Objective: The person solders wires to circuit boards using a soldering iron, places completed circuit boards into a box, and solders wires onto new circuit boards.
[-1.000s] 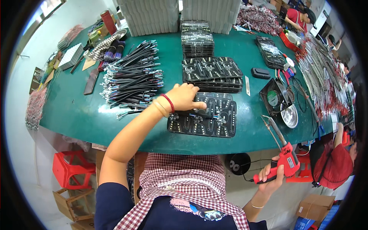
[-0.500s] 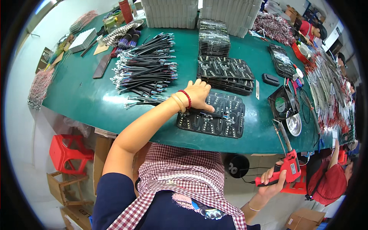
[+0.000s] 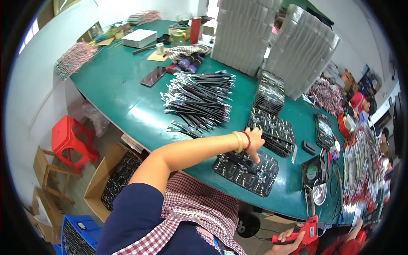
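The green tabletop (image 3: 110, 91) is smooth and glossy enough to throw a white glare at me. My soldering gun (image 3: 311, 229) has a red plastic shell and bare metal rods in front. The circuit board (image 3: 250, 181) is smooth with a slight sheen, the bowl (image 3: 319, 195) shiny metal. My checked apron (image 3: 199, 204) is matt cloth, the stool (image 3: 64, 135) smooth plastic, the box (image 3: 97, 196) dull cardboard. The ribbed pale stacks (image 3: 242, 38) may be foam; I can't quite tell.

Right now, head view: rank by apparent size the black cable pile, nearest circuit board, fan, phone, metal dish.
1. Black cable pile
2. Nearest circuit board, partly hidden by the left hand
3. Fan
Phone and metal dish look alike; unranked.
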A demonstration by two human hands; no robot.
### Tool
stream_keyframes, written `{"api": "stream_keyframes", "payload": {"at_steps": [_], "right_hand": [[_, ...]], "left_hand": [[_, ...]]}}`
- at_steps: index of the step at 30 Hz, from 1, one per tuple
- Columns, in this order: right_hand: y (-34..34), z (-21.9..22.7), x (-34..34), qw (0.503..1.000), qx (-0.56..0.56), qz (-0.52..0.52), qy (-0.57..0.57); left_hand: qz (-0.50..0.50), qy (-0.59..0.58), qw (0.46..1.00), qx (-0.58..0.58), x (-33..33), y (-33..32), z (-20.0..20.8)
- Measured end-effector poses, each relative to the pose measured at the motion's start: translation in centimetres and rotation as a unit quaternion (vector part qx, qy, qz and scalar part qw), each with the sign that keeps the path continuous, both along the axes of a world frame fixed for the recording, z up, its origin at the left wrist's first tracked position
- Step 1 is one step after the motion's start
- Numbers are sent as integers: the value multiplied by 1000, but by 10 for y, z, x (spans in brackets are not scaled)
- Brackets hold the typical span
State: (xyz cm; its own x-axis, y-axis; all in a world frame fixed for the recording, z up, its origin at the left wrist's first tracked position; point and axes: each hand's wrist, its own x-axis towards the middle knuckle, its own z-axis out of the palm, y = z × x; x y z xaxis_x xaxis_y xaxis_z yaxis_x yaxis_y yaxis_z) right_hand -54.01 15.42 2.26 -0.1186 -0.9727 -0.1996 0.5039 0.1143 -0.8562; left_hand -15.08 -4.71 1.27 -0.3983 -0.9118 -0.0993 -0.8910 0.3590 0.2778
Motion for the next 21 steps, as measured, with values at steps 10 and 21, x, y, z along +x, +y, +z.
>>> {"api": "stream_keyframes", "payload": {"at_steps": [10,21], "right_hand": [[4,-1,-13,998,7,-24,59],[-6,27,2,982,-115,-147,25]], "left_hand": [[-67,-42,988,133,-1,-15,2],[55,317,897,-303,62,105,152]]}}
